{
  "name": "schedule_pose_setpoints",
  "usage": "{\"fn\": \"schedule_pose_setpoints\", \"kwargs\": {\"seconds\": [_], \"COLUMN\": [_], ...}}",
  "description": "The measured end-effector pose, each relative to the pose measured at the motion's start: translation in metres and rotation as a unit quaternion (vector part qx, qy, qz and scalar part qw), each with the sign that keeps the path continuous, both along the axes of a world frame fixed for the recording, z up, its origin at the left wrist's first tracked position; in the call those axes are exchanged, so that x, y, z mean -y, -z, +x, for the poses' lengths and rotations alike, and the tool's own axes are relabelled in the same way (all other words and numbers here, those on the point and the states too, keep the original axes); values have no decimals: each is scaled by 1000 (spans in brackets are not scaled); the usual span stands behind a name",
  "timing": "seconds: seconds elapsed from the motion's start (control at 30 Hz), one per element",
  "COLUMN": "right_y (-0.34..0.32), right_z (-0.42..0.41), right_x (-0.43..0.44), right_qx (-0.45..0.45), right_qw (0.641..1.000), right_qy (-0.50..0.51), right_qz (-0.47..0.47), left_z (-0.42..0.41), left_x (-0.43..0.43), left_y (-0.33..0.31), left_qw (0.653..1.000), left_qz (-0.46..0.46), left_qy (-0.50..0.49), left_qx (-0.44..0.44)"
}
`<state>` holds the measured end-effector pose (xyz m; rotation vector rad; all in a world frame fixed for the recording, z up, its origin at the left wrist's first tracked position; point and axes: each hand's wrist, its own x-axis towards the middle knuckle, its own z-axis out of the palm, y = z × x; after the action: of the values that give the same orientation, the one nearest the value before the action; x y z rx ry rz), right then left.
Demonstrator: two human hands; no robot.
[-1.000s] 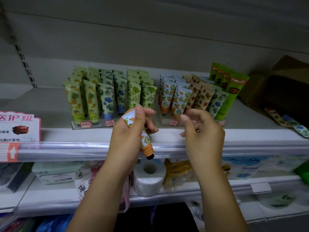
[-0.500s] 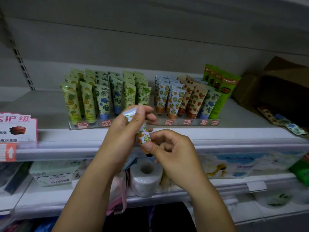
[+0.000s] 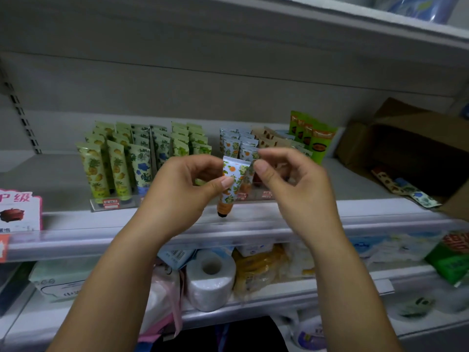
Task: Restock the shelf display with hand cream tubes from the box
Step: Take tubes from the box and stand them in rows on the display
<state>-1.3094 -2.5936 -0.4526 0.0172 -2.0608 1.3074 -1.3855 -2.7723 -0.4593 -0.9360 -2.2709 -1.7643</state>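
Observation:
My left hand (image 3: 175, 196) pinches a hand cream tube (image 3: 234, 181) with an orange-fruit print, upright with its dark cap pointing down, in front of the shelf display. My right hand (image 3: 299, 191) hovers at the tube's top right corner with fingers loosely curled, the thumb tip right beside the crimped end. Behind stand rows of tubes: pineapple and blue-flower prints (image 3: 119, 168) on the left, orange-print ones (image 3: 238, 146) in the middle, tall green ones (image 3: 319, 146) on the right. An open cardboard box (image 3: 411, 148) lies on its side at the right with loose tubes (image 3: 406, 189) spilling out.
The shelf's clear front rail (image 3: 76, 240) runs across below my hands. A pink price sign (image 3: 17, 209) stands at the left edge. The lower shelf holds a wrapped toilet roll (image 3: 210, 280), tissue packs and bags. Another shelf hangs overhead.
My left hand has turned the tube upright and lifted it toward the orange-print row. My right hand has left the tube's lower end and risen to its top corner.

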Motion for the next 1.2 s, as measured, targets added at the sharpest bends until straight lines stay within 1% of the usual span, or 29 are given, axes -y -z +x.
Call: {"fn": "schedule_pose_setpoints", "kwargs": {"seconds": [0.07,0.17,0.27,0.33,0.47,0.53,0.6,0.67,0.7,0.77,0.87,1.07,1.2], "right_y": [-16,-29,-36,-43,-54,-57,-60,-65,-67,-69,-67,-56,-55], "right_z": [-4,-10,-16,-16,-17,-20,-23,-27,-30,-39,-54,-77,-84], "right_x": [-7,-11,-12,-11,-8,-7,-9,-13,-16,-21,-25,-24,-20], "right_qx": [-6,29,66,82,101,100,83,66,61,59,59,41,64], "right_qw": [997,984,961,947,932,928,936,947,950,948,942,935,919], "right_qy": [9,-5,-19,-32,-42,-34,-16,8,22,48,69,63,72], "right_qz": [83,174,269,309,345,358,342,314,306,310,323,347,382], "left_z": [3,7,7,6,5,5,5,5,4,1,-7,-25,-24], "left_x": [-3,-7,-7,-6,-4,-7,-9,-10,-10,-11,-15,-17,-16], "left_y": [2,7,11,12,13,15,19,21,22,23,24,40,45], "left_qw": [1000,1000,1000,1000,1000,999,991,973,963,951,945,940,943], "left_qz": [-10,-13,2,14,20,42,116,197,229,269,283,289,285], "left_qy": [0,0,-15,-17,-11,-19,-61,-120,-142,-155,-164,-182,-173], "left_qx": [-1,3,11,6,-4,-3,-3,-17,-15,5,12,19,8]}}
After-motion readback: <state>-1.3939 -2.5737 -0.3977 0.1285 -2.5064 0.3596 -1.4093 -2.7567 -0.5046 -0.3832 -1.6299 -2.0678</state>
